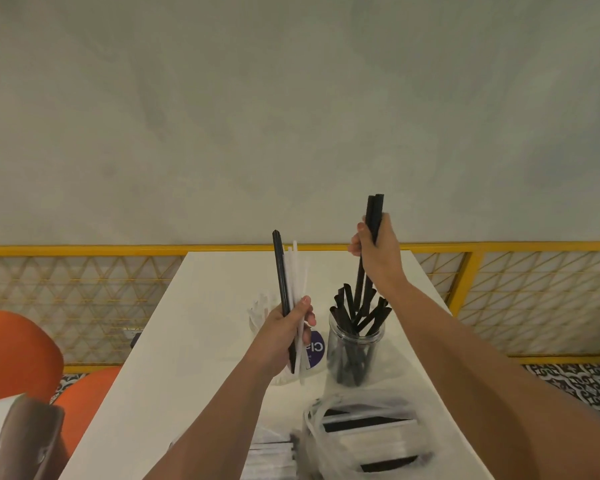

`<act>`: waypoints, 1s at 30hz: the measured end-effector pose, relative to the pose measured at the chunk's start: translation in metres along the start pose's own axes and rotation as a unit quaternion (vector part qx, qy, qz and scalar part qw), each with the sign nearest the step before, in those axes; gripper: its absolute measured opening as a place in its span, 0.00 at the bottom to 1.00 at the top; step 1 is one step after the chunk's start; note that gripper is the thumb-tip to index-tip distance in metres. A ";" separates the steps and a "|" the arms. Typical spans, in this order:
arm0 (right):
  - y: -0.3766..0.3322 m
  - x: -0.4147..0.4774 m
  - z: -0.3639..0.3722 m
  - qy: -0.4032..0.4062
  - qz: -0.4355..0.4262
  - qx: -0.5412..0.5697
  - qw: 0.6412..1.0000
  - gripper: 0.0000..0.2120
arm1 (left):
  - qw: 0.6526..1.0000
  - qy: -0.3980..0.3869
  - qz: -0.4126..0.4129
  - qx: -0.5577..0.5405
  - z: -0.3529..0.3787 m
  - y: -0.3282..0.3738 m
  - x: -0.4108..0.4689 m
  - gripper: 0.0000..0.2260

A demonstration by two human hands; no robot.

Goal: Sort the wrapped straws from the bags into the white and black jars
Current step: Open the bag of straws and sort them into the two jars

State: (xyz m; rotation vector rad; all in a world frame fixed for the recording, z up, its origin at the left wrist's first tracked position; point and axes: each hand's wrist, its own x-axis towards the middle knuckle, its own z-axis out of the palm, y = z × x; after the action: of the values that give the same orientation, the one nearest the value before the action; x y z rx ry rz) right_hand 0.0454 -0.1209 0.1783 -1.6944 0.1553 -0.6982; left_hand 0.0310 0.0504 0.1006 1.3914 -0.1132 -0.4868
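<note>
- We see both hands raised over a long white rectangular table (pixel 187 341), well apart from each other, each gripping straws.
- The left hand (pixel 284 327) is curled round a bunch of thin white wrapped straws (pixel 297 271) plus a single long black wrapped straw (pixel 278 268). All stand roughly upright, w/ the black one on the left edge of the bunch.
- The right hand (pixel 374 251) is higher & further fwd, clamped on a small bunch of long black wrapped straws (pixel 374 209). Their lower ends reach down among the straws poking out of the jar below; we can't tell if they're inside yet.
- That clear round plastic jar of black straws (pixel 355 355) stands upright near the table ctr, its straws fanned out at angles.
- Just left of it is a clear jar of white straws (pixel 257 317), mostly hidden behind the left hand. A round purple label (pixel 314 348) shows on it.
- Nearest us, a crumpled clear plastic bag (pixel 361 434) lies on the table w/ black & white straws inside.
- A blurred stack of white-wrapped straws (pixel 274 455) lies beside the bag.
- Bkgd: rounded orange chairs (pixel 14 348) on the left, a yellow-framed lattice rail (pixel 84 251) & a plain grey wall (pixel 291 98).
</note>
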 end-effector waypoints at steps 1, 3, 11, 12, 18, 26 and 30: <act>0.009 -0.004 0.000 -0.004 -0.003 -0.023 1.000 0.07 | 1.000 -0.009 -0.003 -0.005 0.000 0.001 -0.001 0.11; 0.026 -0.014 0.000 -0.018 0.007 -0.061 0.998 0.09 | 0.999 -0.027 -0.009 -0.016 0.000 0.001 -0.004 0.11; 0.059 -0.028 -0.004 -0.067 0.074 -0.164 0.981 0.13 | 0.997 -0.064 0.003 -0.030 -0.005 0.002 -0.009 0.11; 0.057 -0.027 -0.004 -0.063 0.071 -0.168 0.981 0.14 | 0.997 -0.065 0.004 -0.029 -0.005 0.002 -0.008 0.11; 0.021 -0.029 0.016 -0.046 -0.008 -0.134 0.990 0.15 | 0.997 -0.066 0.005 -0.031 -0.002 0.003 -0.007 0.11; -0.008 -0.043 0.045 -0.312 0.191 -0.009 0.931 0.11 | 0.996 -0.081 0.018 -0.043 -0.005 0.012 -0.012 0.13; -0.011 -0.048 0.054 -0.301 0.205 -0.004 0.932 0.09 | 0.996 -0.077 0.007 -0.045 -0.012 0.014 -0.015 0.13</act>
State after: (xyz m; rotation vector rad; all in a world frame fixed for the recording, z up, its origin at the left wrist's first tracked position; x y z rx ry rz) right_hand 0.0321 -0.0502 0.1668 -1.7346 0.0718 0.1444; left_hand 0.0253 0.0684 0.1146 1.2641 -0.2226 -0.5806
